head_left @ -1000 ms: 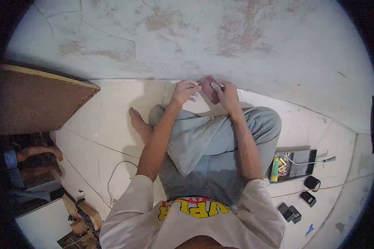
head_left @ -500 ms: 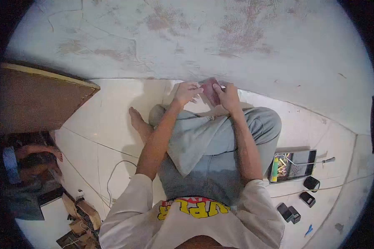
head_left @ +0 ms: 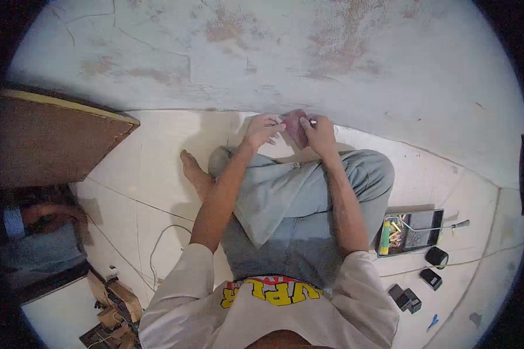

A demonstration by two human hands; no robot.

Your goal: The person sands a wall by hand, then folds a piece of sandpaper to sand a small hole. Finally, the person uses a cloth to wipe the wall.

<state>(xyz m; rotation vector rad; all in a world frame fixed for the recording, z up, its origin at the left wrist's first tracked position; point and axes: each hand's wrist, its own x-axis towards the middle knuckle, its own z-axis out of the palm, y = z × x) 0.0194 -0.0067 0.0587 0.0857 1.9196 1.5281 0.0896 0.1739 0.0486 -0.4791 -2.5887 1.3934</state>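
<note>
I sit cross-legged on a tiled floor facing a wall. My left hand (head_left: 261, 130) and my right hand (head_left: 319, 133) are raised together in front of my knees, both pinching a small dark reddish object (head_left: 295, 126) held between them. My right hand also seems to grip a thin light-coloured tool near its thumb, too small to make out. My fingers hide most of the object.
A dark tray (head_left: 411, 231) with small parts and a wire tool lies on the floor at my right, with several small black blocks (head_left: 436, 256) near it. A brown board (head_left: 46, 136) leans at left. Another person (head_left: 38, 235) crouches at far left. A cable (head_left: 160, 244) and clutter lie lower left.
My hands have stayed in place with small finger movements on the reddish object. The person at far left has shifted position.
</note>
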